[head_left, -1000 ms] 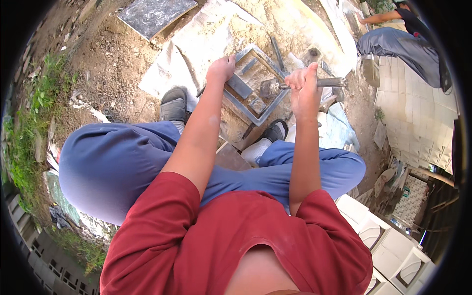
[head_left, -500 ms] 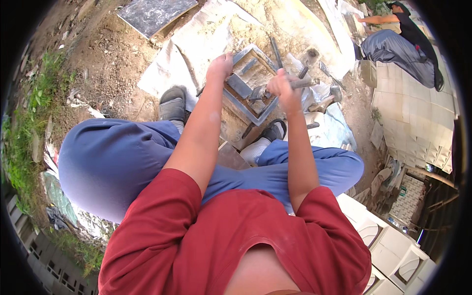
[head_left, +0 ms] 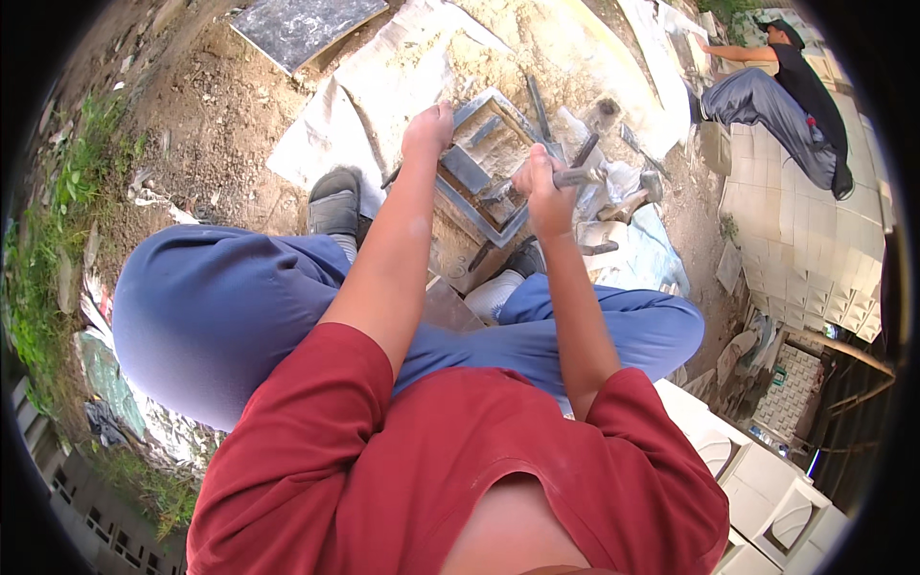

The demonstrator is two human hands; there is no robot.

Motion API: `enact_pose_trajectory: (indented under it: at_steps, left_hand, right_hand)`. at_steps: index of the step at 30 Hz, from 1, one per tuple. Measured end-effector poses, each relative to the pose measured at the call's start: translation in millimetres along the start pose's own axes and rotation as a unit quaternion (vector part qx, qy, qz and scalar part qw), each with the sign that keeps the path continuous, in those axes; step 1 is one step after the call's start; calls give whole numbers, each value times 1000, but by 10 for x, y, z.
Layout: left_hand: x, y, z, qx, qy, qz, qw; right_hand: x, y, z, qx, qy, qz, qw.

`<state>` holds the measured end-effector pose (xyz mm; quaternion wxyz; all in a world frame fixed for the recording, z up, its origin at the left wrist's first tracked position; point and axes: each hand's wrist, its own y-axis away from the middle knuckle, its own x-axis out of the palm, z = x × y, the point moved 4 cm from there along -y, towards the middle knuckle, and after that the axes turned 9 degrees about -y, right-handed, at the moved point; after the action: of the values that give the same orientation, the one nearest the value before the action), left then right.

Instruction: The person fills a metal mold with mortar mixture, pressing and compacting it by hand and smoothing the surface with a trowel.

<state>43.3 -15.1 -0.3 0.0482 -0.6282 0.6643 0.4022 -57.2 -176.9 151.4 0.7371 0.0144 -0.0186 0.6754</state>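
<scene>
Since the frame a second ago the right hand [head_left: 546, 192] has swung its hammer [head_left: 583, 175] from out at the two o'clock side of the mould back in over the work, the handle now pointing toward three o'clock and the head hidden behind the fist; the left hand [head_left: 428, 132] has hardly shifted. The grey metal mould frame [head_left: 479, 182] lies on the pale sheeting [head_left: 364, 105] between the person's feet, at twelve o'clock from the knees; it looks heavy, stiff and gritty with packed sandy fill, so I judge it best held by its rim, where the left hand presses closed on the eleven o'clock corner; the right hand is wrapped tight round the hammer handle. Outward: a dark shoe [head_left: 335, 199] at nine o'clock of the frame, a dark slab [head_left: 302, 27] at eleven, stacked pale tiles [head_left: 805, 249] at three, and another person [head_left: 776, 86] crouching at one o'clock.
</scene>
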Motion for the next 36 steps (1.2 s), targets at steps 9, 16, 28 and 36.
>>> enact_pose_trajectory:
  at_steps: [9,16,28,36]
  left_hand:
    - [184,-619,467,-6,253,31,967]
    - [269,-458,383,-3,457,49,888]
    - [132,-315,351,23,494,63,867]
    - [46,-270,291,11,508,101,855]
  right_hand:
    - [240,64,145,-11,-99,1,995]
    - [103,76,119,9,-80,64,995]
    - [306,154,73,13,-24,195,981]
    - [441,-36,84,18,-1,291,956]
